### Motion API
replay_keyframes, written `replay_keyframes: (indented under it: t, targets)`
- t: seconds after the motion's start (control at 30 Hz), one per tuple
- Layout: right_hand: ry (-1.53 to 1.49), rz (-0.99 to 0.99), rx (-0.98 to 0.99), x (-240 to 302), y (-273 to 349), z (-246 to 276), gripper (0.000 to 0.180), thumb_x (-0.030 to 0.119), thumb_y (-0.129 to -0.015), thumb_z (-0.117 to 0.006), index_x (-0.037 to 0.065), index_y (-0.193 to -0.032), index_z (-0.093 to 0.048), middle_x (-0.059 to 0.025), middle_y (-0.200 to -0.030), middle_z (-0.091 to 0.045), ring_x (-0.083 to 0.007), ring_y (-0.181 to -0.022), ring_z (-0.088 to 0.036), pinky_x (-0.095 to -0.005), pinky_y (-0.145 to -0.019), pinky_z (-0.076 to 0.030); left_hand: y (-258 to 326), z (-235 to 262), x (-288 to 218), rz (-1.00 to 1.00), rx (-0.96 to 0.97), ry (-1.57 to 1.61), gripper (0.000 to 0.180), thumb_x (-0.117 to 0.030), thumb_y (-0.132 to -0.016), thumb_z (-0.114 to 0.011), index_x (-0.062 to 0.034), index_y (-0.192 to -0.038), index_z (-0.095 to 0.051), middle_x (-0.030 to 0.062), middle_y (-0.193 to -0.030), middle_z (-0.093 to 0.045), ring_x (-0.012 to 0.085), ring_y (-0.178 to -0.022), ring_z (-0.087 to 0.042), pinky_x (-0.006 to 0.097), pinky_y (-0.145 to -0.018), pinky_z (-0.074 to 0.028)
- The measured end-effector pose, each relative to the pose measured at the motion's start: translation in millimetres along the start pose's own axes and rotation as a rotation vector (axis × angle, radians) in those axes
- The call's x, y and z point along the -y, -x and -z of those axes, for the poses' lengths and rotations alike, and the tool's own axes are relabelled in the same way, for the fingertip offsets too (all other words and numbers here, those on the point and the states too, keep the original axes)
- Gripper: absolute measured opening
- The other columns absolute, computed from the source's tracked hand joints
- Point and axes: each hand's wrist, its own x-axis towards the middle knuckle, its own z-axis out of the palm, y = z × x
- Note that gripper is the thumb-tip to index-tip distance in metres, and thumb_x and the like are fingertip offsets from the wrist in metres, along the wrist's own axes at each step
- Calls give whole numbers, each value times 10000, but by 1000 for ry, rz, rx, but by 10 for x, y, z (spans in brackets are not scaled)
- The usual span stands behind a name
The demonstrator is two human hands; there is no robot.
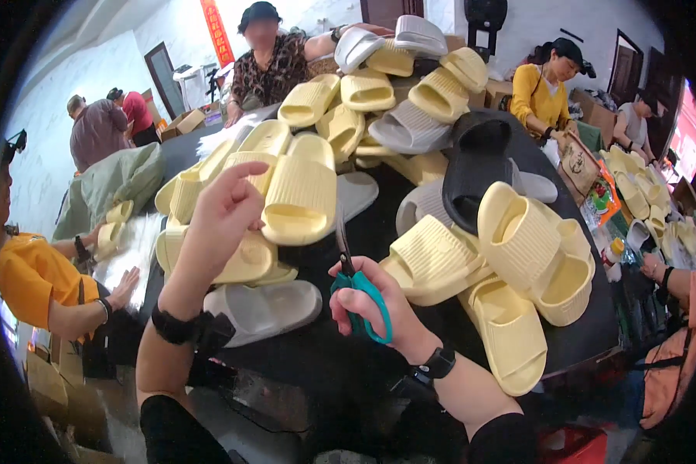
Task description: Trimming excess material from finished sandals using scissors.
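My right hand (375, 301) is closed round the teal handles of a pair of scissors (361, 298), whose dark blades point up and away. My left hand (226, 213) is raised over the pile with its index finger bent outward and the others curled. Nothing shows between its fingers. Its fingertips come close to the left edge of a pale yellow slipper (300, 189); whether they touch it I cannot tell. Below my left hand lies a grey slipper (267, 309). More yellow slippers (433, 259) lie to the right of the scissors.
Yellow, grey and black slippers heap up on the dark table (329, 356), with a black slipper (475, 170) right of centre. People stand around it: one in orange (42, 271) at left, one in patterned clothing (267, 69) opposite, one in yellow (537, 97) at far right.
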Motion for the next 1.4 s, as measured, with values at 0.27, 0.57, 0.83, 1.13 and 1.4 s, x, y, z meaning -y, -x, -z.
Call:
replay_keyframes:
  t: [0.27,0.57,0.83,1.13,1.4]
  targets:
    - [32,-190,238,-103,2,-82,340,120,-875,-561,11,-1171,-438,-79,-808,-577,-147,-695,-575,-274,-658,-485,544,-48,116,45,16,167,343,16,-855,-487,20,-1198,-473,7,-807,-515,60,-726,-502,202,-686,-448]
    - [-134,-324,432,-282,72,-186,409,172,-880,-548,-2,-1209,-380,-104,-917,-589,-173,-809,-599,-287,-730,-483,645,-36,406,110,-33,200,341,28,-844,-492,20,-1185,-487,4,-806,-517,62,-718,-509,203,-674,-451]
    - [-131,-498,434,-219,96,-205,451,259,-877,-525,5,-1228,-399,-135,-951,-607,-211,-828,-631,-305,-737,-506,630,-29,403,119,-57,171,331,33,-846,-489,33,-1177,-483,5,-809,-520,67,-727,-511,207,-668,-454]
    - [-184,-516,419,-291,88,-203,388,223,-924,-514,1,-1214,-381,-134,-893,-609,-198,-776,-633,-308,-659,-535,742,-37,296,118,-26,200,335,31,-846,-491,42,-1181,-478,4,-806,-514,60,-737,-502,200,-669,-447]
    - [-105,-461,386,-316,87,-224,335,250,-925,-517,10,-1139,-425,-104,-811,-603,-161,-658,-613,-277,-559,-526,889,-38,249,120,-20,158,327,28,-846,-481,45,-1172,-485,0,-812,-516,58,-723,-502,202,-679,-447]
